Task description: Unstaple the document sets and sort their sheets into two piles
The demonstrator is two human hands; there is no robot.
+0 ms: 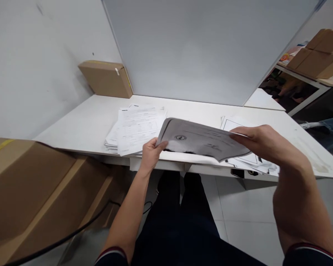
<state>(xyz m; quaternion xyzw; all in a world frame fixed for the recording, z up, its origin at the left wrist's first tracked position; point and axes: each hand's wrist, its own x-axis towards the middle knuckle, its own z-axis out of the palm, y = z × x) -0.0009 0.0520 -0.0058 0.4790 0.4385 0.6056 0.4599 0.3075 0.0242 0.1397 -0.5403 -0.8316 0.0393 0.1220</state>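
Between my two hands a printed sheet of paper (197, 138) is held up above the table, tilted and bent, with a round emblem and faint lines of print. My left hand (152, 153) pinches its left edge between thumb and fingers. At the sheet's upper right edge, my right hand (256, 140) is closed on it, thumb on top. Just left of the sheet lies a stack of printed papers (138, 127). Under and behind my right hand, a looser pile of papers (245, 160) is partly covered by the sheet and hand.
The white table (74, 122) runs along a grey panel (205, 48). A closed cardboard box (108, 79) stands at its back left. Large cardboard boxes (44, 184) and a black cable (80, 231) are at the lower left. More boxes (316, 55) sit on a shelf at right.
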